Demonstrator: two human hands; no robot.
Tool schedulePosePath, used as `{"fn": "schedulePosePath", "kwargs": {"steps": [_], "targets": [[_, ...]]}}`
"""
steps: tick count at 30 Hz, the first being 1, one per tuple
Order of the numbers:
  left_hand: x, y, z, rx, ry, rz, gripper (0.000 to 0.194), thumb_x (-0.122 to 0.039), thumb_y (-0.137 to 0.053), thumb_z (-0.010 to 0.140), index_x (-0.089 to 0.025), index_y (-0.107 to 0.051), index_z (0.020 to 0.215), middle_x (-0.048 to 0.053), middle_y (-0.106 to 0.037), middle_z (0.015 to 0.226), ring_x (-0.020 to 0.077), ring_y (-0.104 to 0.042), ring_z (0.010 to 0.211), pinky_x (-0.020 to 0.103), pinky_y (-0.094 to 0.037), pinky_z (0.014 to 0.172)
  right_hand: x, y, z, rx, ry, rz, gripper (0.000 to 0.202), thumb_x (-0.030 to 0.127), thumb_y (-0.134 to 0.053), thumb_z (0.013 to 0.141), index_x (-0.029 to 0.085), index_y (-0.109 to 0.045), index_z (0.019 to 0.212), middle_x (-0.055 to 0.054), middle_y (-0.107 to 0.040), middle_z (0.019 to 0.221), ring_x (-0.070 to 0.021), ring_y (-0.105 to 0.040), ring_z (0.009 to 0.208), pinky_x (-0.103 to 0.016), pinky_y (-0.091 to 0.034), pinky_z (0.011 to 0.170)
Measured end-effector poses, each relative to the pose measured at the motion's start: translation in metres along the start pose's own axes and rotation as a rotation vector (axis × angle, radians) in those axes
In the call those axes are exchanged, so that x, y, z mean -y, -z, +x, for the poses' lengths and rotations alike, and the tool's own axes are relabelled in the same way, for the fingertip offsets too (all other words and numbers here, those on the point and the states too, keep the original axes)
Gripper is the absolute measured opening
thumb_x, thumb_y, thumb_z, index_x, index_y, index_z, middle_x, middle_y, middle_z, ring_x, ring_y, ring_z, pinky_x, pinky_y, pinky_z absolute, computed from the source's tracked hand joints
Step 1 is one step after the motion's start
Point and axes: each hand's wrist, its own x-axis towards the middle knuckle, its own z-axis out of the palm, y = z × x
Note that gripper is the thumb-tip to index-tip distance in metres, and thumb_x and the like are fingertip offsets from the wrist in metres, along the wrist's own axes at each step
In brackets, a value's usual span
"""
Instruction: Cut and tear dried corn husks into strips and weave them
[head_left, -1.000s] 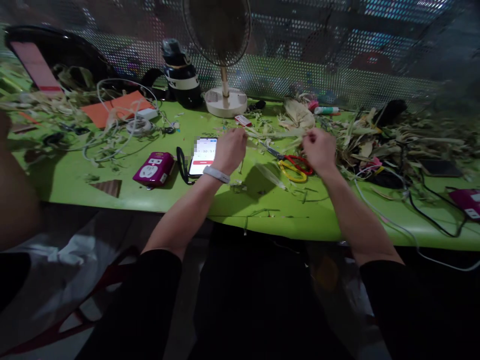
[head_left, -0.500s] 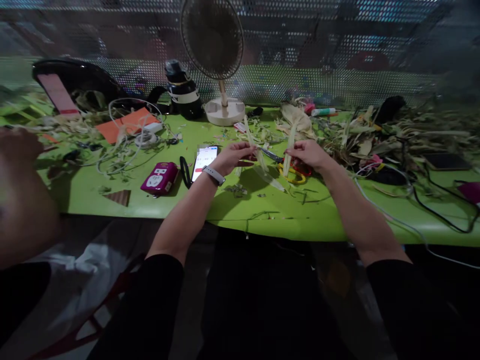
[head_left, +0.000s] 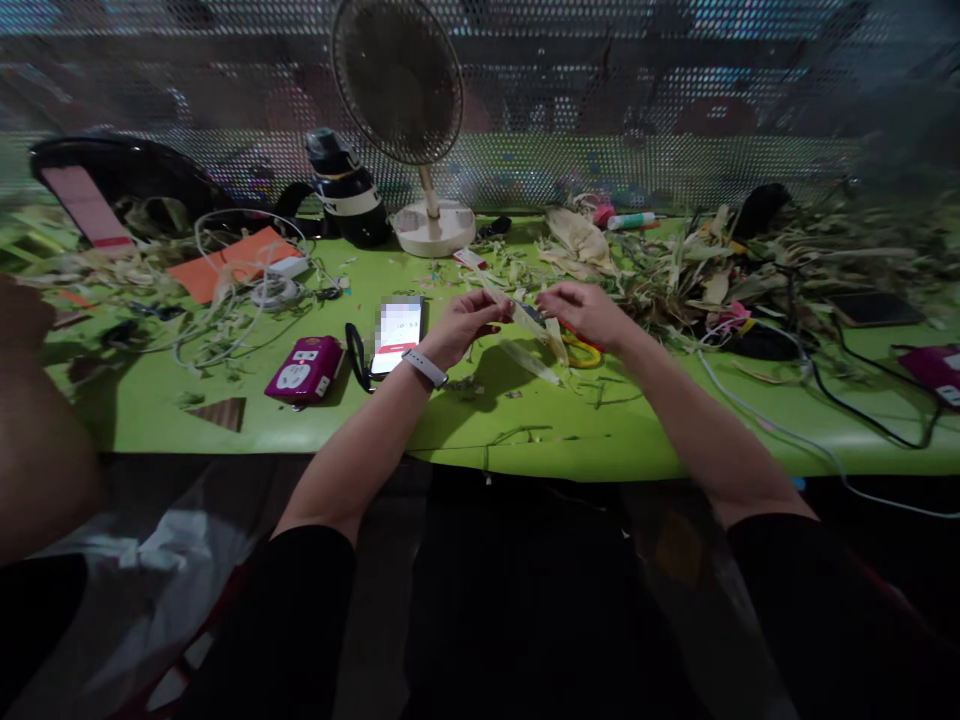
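My left hand (head_left: 466, 325) pinches a pale dried husk strip (head_left: 520, 310) over the green table (head_left: 420, 425). Close to its right, my right hand (head_left: 581, 308) has its fingers bent together near the strip's right side; what they hold, if anything, is too small to make out. Another pale strip (head_left: 529, 361) lies on the table below the hands. Scissors with yellow handles (head_left: 583, 352) lie partly hidden behind the husk and my right hand.
A fan (head_left: 433, 232) and a black bottle (head_left: 358, 208) stand at the back. Left are a lit phone (head_left: 400, 335) and a purple power socket (head_left: 306, 370). Dried husks (head_left: 675, 265) and cables lie right. Another person's arm (head_left: 45, 430) is at far left.
My right hand has moved left, nearer my left hand. The strip that hung upright from it no longer stands up there. The view has shifted slightly.
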Motion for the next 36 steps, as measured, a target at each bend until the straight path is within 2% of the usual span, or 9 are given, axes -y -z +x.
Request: {"fn": "schedulePosePath", "kwargs": {"steps": [4,11,16,20,25,28,31,33,36], "targets": [[0.001,-0.004,-0.001,-0.017,-0.021,-0.053,0.03,-0.038,-0.085,0.062,-0.018,-0.07,0.078,0.0,-0.071,0.081,0.0071,-0.064,0.072,0.02,-0.048,0.067,0.006,-0.018,-0.007,0.183,-0.067,0.142,0.026,0.039,-0.073,0.08,0.016,-0.064,0.073,-0.002,-0.066,0.063,-0.0113,-0.059,0.058,-0.025,-0.047,0.062],[0.0,-0.006,-0.001,-0.096,-0.051,-0.083,0.033,-0.043,-0.086,0.059,-0.018,-0.07,0.073,0.0,-0.07,0.075,0.0073,-0.062,0.066,0.02,-0.05,0.067,0.008,-0.014,-0.006,0.28,-0.245,0.299,0.015,0.014,-0.063,0.087,0.015,-0.063,0.072,-0.002,-0.068,0.06,-0.0104,-0.063,0.053,-0.024,-0.053,0.058],[0.002,-0.006,0.002,-0.185,-0.085,-0.089,0.028,-0.039,-0.084,0.063,-0.018,-0.069,0.073,0.0,-0.069,0.072,0.0067,-0.061,0.065,0.019,-0.049,0.064,0.004,-0.008,-0.002,0.311,-0.238,0.32,0.016,0.017,-0.064,0.088,0.015,-0.06,0.072,-0.002,-0.069,0.06,-0.0088,-0.061,0.05,-0.02,-0.053,0.053],[0.002,-0.001,0.007,-0.246,-0.066,-0.12,0.022,-0.035,-0.081,0.068,-0.019,-0.069,0.076,0.0,-0.07,0.075,0.0073,-0.063,0.068,0.019,-0.05,0.067,0.003,-0.005,0.001,0.261,-0.25,0.313,0.016,0.017,-0.066,0.087,0.015,-0.059,0.072,-0.001,-0.066,0.058,-0.0082,-0.059,0.048,-0.02,-0.053,0.052],[0.0,0.007,0.011,-0.369,-0.068,-0.121,0.016,-0.032,-0.071,0.078,-0.022,-0.066,0.089,0.002,-0.074,0.093,0.0099,-0.066,0.084,0.022,-0.051,0.074,0.003,-0.003,0.004,-0.029,-0.204,0.337,0.018,0.024,-0.065,0.088,0.017,-0.055,0.074,0.0,-0.066,0.062,-0.008,-0.06,0.05,-0.022,-0.055,0.057],[0.002,0.006,0.008,-0.241,-0.053,0.145,0.013,-0.027,-0.068,0.079,-0.019,-0.067,0.089,0.004,-0.073,0.087,0.0114,-0.065,0.077,0.025,-0.05,0.073,-0.002,-0.006,0.005,-0.061,-0.174,0.3,0.022,0.032,-0.068,0.086,0.018,-0.054,0.075,0.0,-0.066,0.065,-0.0088,-0.06,0.051,-0.024,-0.054,0.059],[0.006,0.001,0.003,0.058,-0.075,0.513,0.009,-0.021,-0.07,0.072,-0.018,-0.07,0.081,0.004,-0.071,0.077,0.0147,-0.062,0.072,0.03,-0.049,0.075,-0.007,-0.008,0.004,-0.002,-0.132,0.157,0.023,0.037,-0.066,0.085,0.018,-0.057,0.076,-0.002,-0.066,0.067,-0.0116,-0.061,0.055,-0.027,-0.052,0.059],[0.01,0.0,0.002,0.192,-0.119,0.685,0.014,-0.017,-0.072,0.065,-0.021,-0.073,0.079,0.005,-0.071,0.083,0.0184,-0.063,0.078,0.033,-0.049,0.083,-0.008,-0.007,0.001,-0.024,-0.07,-0.085,0.022,0.039,-0.066,0.083,0.018,-0.061,0.079,-0.004,-0.068,0.07,-0.0154,-0.062,0.061,-0.029,-0.051,0.061],[0.013,0.003,0.003,0.27,-0.199,0.813,0.021,-0.014,-0.071,0.06,-0.024,-0.075,0.078,0.006,-0.071,0.094,0.0235,-0.063,0.093,0.035,-0.044,0.094,-0.007,0.001,-0.001,-0.174,0.019,-0.51,0.021,0.038,-0.062,0.083,0.018,-0.068,0.082,-0.009,-0.071,0.082,-0.0214,-0.063,0.075,-0.033,-0.047,0.068]]}}
